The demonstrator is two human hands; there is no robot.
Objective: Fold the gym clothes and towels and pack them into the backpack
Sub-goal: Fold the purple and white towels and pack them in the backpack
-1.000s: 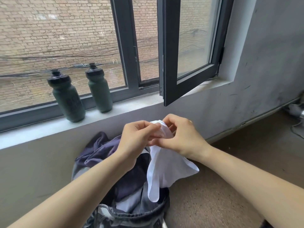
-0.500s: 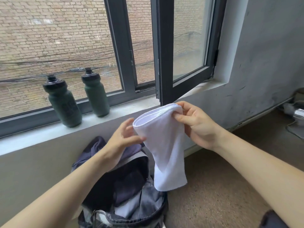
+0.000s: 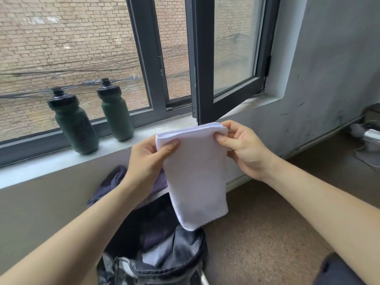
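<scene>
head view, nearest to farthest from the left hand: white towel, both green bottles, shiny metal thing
1. white towel, pinched in left hand
2. right green bottle, on the sill
3. left green bottle, further along sill
4. shiny metal thing, far right

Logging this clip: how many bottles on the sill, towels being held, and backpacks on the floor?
Dark green bottles: 2
White towel: 1
Backpack: 1
Total: 4

Both hands [image 3: 148, 159] [image 3: 244, 149] pinch folded white towel [image 3: 195, 177] above open backpack [image 3: 164, 262], probably dark clothes inside.
</scene>
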